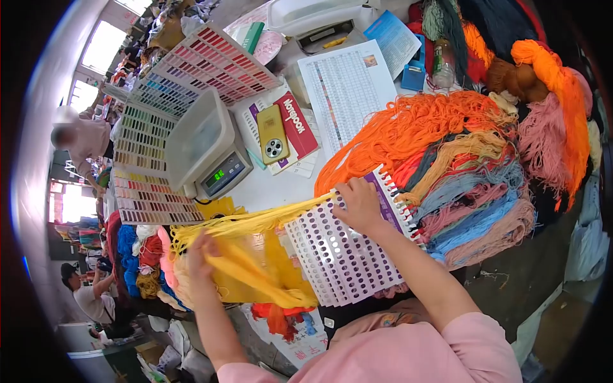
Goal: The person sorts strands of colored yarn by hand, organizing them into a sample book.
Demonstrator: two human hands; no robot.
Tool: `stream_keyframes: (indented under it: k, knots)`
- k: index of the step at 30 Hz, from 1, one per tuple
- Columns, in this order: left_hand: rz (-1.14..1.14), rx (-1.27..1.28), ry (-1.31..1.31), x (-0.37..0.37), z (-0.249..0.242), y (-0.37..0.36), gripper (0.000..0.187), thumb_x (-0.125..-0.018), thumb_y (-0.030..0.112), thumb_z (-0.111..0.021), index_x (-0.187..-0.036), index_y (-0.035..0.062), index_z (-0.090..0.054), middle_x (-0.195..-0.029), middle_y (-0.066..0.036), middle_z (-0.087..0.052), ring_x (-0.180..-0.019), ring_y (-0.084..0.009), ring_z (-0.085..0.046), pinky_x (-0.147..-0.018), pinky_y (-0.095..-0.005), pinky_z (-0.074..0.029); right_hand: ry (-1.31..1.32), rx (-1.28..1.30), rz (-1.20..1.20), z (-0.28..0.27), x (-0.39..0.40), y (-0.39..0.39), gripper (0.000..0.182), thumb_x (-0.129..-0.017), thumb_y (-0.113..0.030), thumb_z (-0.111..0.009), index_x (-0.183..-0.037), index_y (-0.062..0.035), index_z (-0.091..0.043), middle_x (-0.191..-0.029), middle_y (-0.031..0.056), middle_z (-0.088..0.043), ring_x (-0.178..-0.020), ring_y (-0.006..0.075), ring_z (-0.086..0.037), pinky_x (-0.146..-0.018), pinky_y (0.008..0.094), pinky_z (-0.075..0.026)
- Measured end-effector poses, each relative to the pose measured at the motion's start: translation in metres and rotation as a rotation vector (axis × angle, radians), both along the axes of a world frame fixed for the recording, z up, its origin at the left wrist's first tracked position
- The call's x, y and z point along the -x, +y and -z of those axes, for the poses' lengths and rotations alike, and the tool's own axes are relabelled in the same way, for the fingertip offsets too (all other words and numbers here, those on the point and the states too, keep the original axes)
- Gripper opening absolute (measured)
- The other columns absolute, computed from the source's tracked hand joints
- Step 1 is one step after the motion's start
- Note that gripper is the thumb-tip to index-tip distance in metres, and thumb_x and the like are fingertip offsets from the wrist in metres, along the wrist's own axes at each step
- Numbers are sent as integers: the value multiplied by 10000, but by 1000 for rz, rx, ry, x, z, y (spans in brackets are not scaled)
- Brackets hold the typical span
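Note:
A skein of yellow yarn [274, 217] stretches between my two hands. My left hand [202, 255], smeared by motion, is closed on the yarn at the left, and a blurred loop of yellow strands swings beside it. At the other end, my right hand [359, 205] has its fingers bent over the yarn's end at the top of a white card punched with rows of holes [345, 255]. Purple shows through many of the holes. Under the yarn lies a yellow sheet [239, 281].
A digital scale [220, 179] with a white tray stands beyond my left hand, before a fold-out colour chart [153, 121]. A phone [272, 131] rests on notebooks. Orange yarn [408, 121] and several coloured skeins [479, 210] pile up at the right. Other people [89, 140] are in the background.

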State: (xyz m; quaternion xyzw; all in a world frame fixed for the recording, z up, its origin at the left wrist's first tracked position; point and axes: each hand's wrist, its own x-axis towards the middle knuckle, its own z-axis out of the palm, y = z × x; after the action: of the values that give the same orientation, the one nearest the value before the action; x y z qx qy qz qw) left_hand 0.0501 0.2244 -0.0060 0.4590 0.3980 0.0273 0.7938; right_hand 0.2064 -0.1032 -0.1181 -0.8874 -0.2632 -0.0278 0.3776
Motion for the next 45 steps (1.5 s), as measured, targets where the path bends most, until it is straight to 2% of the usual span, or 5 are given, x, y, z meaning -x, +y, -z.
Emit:
stream_keyframes:
  k: [6,10,17,20,45]
  knots:
    - [-692,-393,-110,33,-54,30,158,-801,119,-441,-930,56,-505,-673,21,-515,-452,-33,-422,-373,-142,-352,-55,47,-9,-1,-1,1,327,-594,-256,-588,-862,-82,-521,-793,79,-448,-795,234,-431,-688,355,-325]
    - [92,146,-301,62,-32,-61,300,-815,182,-439,-1046,-9,-460,-851,-52,-567,-664,-108,-523,-533,-232,-437,-4,-66,-41,-10,8,-2,333,-604,-203,-616,-890,-70,-512,-847,90,-454,-838,247,-435,-733,359,-332]
    - [180,228,-313,27,-17,-204,523,-864,379,-241,-1166,-38,-332,-1153,-137,-420,-1029,-217,-436,-867,-367,-354,482,-514,-172,-70,81,-10,102,-693,-83,-580,-678,2,-525,-627,56,-475,-529,104,-459,-479,221,-377]
    - [227,251,-342,28,-13,-218,560,-859,409,-219,-1181,-40,-315,-1169,-135,-405,-1027,-214,-436,-853,-377,-365,1171,-846,-216,-113,113,-6,96,-741,-77,-545,-730,15,-572,-646,24,-533,-511,51,-453,-451,182,-358]
    - [279,119,-417,54,-21,-241,559,-850,388,-276,-1214,-35,-258,-1247,-143,-298,-1106,-196,-361,-888,-319,-327,1435,-829,-283,-130,133,-19,147,-750,-98,-540,-805,35,-571,-539,-22,-468,-390,6,-330,-337,148,-220]
